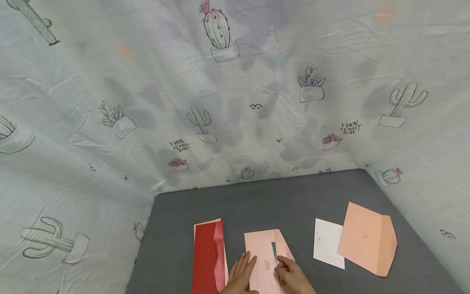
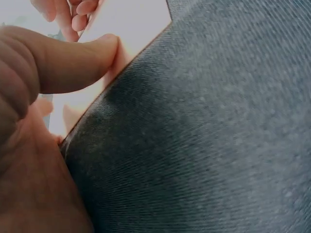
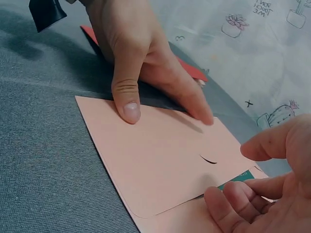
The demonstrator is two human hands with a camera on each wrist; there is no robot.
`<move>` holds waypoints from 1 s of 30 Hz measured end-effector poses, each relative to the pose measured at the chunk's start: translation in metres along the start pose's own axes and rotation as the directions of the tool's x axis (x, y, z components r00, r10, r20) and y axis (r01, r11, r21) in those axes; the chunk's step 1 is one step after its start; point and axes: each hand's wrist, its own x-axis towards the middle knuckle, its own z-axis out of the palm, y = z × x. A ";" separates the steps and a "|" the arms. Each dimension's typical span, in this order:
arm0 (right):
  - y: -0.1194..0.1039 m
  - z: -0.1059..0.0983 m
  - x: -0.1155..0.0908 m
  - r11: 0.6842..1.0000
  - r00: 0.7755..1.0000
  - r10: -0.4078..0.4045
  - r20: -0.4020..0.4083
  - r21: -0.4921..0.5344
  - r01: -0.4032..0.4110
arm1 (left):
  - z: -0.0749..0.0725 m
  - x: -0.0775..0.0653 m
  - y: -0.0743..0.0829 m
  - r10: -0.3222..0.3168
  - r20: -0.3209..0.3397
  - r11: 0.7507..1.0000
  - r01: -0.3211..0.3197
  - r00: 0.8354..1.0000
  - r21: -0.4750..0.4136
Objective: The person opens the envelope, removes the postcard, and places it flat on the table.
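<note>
A pale pink envelope (image 1: 258, 245) lies on the grey table, with a semicircular cut in its face. A dark green card (image 1: 274, 249) shows as a narrow strip along the edge of its opening. My left hand (image 1: 240, 274) rests on the envelope's left side; its thumb (image 3: 129, 110) and fingers press the paper. My right hand (image 1: 290, 274) is at the right edge, its fingers bent over the opening beside the green card. In the right wrist view, a gap separates its upper digit (image 3: 265, 145) from the lower fingers (image 3: 221, 206). The rest of the card is hidden.
Left of the hands, a red envelope (image 1: 205, 255) lies over a pink one (image 1: 207, 222). To the right, a white printed card (image 1: 328, 243) lies partly under a peach envelope (image 1: 361, 234) with its flap out. Cactus-print cloth (image 1: 235, 122) surrounds the table.
</note>
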 end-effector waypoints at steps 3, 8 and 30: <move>-0.006 0.003 -0.003 0.999 0.999 0.042 -0.020 0.002 -0.042 | 0.005 -0.002 0.002 0.016 -0.080 0.999 -0.018 0.997 -0.030; -0.011 0.006 -0.005 0.996 0.996 0.076 -0.040 0.043 -0.074 | 0.016 -0.002 0.002 0.127 -0.279 0.987 -0.093 0.952 0.132; 0.001 0.001 0.010 1.000 0.999 0.020 0.027 -0.014 -0.020 | 0.003 -0.002 0.009 -0.103 -0.064 0.994 0.100 0.993 -0.038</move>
